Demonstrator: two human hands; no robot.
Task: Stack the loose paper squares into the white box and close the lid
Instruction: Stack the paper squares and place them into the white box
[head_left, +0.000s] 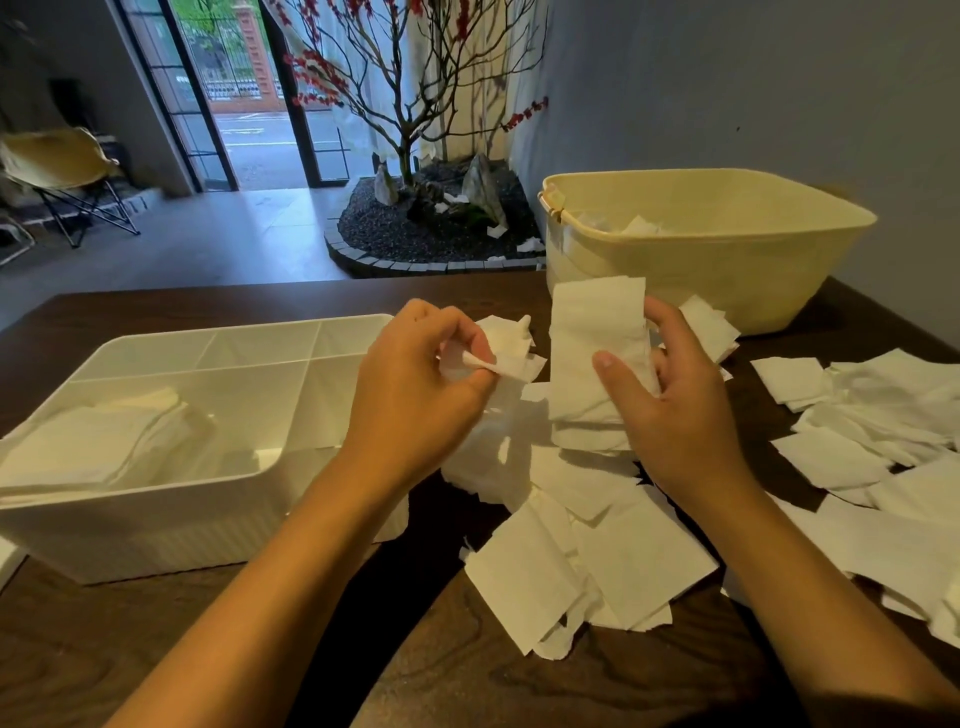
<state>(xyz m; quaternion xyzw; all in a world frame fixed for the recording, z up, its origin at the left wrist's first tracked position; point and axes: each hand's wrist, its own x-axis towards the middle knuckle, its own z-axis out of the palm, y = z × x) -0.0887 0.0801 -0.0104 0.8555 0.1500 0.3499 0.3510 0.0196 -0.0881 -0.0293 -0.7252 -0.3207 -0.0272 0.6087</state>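
Paper squares (587, 519): thin, limp, light, tear-prone; take small stacks by edges. Left hand (415, 384) grip pinching crumpled square (506, 348); right hand (675, 400) grip clasping stack (592, 338).

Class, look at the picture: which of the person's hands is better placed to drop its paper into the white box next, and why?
Probably the left hand. It pinches a paper square right beside the white box, which sits on its side. The right hand holds a paper stack farther away and would have to cross over.

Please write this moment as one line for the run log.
left hand: pinches a paper square | right hand: holds a paper stack | white box: open, part filled | loose squares: on table
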